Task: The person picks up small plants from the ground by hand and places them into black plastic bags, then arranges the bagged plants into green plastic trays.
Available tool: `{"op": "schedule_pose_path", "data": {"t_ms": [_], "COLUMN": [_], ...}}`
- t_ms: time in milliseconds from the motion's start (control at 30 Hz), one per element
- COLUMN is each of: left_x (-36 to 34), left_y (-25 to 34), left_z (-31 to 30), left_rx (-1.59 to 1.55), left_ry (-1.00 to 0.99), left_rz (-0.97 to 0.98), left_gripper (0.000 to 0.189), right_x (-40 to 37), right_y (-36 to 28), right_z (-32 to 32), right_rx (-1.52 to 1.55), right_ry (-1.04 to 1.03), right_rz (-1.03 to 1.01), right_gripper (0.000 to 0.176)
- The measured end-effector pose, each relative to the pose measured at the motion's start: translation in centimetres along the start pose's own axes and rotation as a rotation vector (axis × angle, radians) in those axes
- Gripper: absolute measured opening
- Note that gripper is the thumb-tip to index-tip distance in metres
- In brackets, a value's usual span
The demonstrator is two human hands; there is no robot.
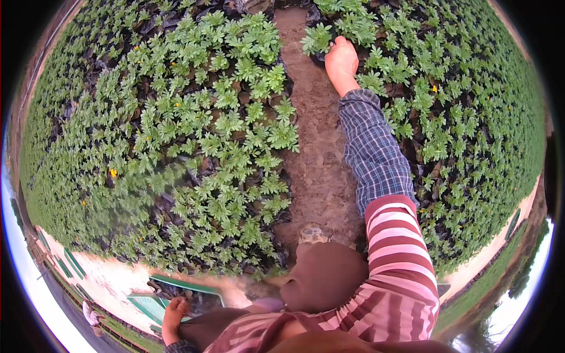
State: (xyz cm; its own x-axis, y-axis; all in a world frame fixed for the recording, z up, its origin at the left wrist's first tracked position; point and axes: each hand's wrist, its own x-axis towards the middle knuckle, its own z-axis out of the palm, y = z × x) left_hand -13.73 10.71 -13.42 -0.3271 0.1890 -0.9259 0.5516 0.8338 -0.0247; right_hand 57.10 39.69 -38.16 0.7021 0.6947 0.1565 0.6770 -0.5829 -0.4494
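Note:
My right hand (342, 59) is stretched far forward across the soil path. Its fingers are closed at the edge of a leafy marigold seedling (318, 39) in a black plastic bag, at the border of the right-hand bed. The fingertips are partly hidden among leaves. Low on the left, my left hand (174, 316) is curled closed beside a green crate (187, 285) with dark bags inside. What the left fingers hold, if anything, cannot be made out.
Dense beds of marigold seedlings (226, 126) in black bags lie on both sides of a brown soil path (321, 141). Several orange flowers show. My shoe (313, 233) rests on the path. Another person (92, 315) is far off at lower left.

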Motion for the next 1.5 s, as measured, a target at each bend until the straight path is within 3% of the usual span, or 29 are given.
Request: {"op": "schedule_pose_path", "data": {"t_ms": [133,200,267,333,400,467,500,567,600,667,733,800,867,933,1067,1200,1333,1400,1433,1467,1500], "left_x": [-0.1,-0.3,0.1,0.3,0.3,0.1,-0.1,-0.4,-0.5,-0.8,-1.4,-1.5,-2.3,-2.1,-1.4,-1.2,-1.2,-1.2,-1.2,-1.3,-1.4], "left_y": [0.1,1.0,0.6,0.5,0.5,0.7,0.9,0.6,0.2,-0.4,-0.5,-0.9,-0.4,-0.6,-1.0,-0.8,0.0,0.0,0.2,0.4,0.4], "left_z": [0.0,0.1,-0.2,-0.3,-0.4,-0.1,0.0,0.2,0.3,0.2,0.8,0.9,1.4,1.4,0.9,0.7,0.7,0.7,0.7,0.7,0.7], "left_rx": [0.005,0.048,0.032,0.01,0.024,0.034,0.038,0.035,0.033,0.026,0.016,0.016,0.017,0.005,0.032,0.042,0.038,0.025,0.047,0.068,0.066], "left_ry": [-0.003,0.004,0.007,0.01,0.009,0.009,0.025,0.051,0.045,0.05,0.047,0.055,0.059,0.06,0.069,0.05,0.049,0.041,0.045,0.049,0.05], "left_rz": [0.002,-0.014,0.014,0.027,0.051,0.076,0.07,0.068,0.083,0.1,0.067,0.048,0.039,0.047,0.1,0.103,0.062,0.059,0.073,0.086,0.084], "left_gripper": [0.024,0.024,0.023,0.022,0.022,0.021,0.021,0.021,0.022,0.022,0.024,0.025,0.024,0.024,0.024,0.024,0.024,0.024,0.024,0.024,0.024], "right_x": [0.0,2.2,-0.3,-1.0,-1.7,-1.6,-1.2,-0.6,-0.3,0.2,0.3,0.2,0.1,-0.3,-1.1,0.4,3.6,4.7,4.5,4.7,5.3], "right_y": [2.0,6.8,0.5,-2.8,-5.7,-7.8,-8.3,-9.1,-9.3,-9.2,-9.0,-8.6,-8.3,-8.1,-7.6,-4.7,-3.8,-3.2,-3.7,-3.0,-1.3], "right_z": [-0.7,4.9,-2.4,-3.4,-3.4,-1.7,-0.8,1.3,1.9,3.1,4.9,6.0,5.9,5.7,4.7,5.6,5.8,6.4,5.8,7.4,10.9], "right_rx": [-0.1,-0.238,-0.117,0.127,0.266,0.272,0.281,0.094,0.104,0.087,0.056,0.162,0.124,0.279,0.281,0.262,0.152,0.148,0.011,0.014,0.31], "right_ry": [-0.079,0.019,0.248,0.342,0.258,0.013,0.018,-0.251,-0.245,-0.439,-0.446,-0.276,-0.271,-0.137,-0.065,0.181,0.128,0.061,-0.072,-0.075,-0.09], "right_rz": [-0.171,-0.273,-0.406,-0.531,-0.672,-0.595,-0.601,-0.39,-0.395,-0.346,-0.354,-0.376,-0.429,-0.481,-0.438,-0.401,-0.365,-0.501,-0.423,-0.423,-0.292], "right_gripper": [0.013,0.024,0.025,0.02,0.017,0.023,0.023,0.032,0.032,0.039,0.038,0.035,0.029,0.021,0.021,0.029,0.027,0.03,0.034,0.034,0.032]}}
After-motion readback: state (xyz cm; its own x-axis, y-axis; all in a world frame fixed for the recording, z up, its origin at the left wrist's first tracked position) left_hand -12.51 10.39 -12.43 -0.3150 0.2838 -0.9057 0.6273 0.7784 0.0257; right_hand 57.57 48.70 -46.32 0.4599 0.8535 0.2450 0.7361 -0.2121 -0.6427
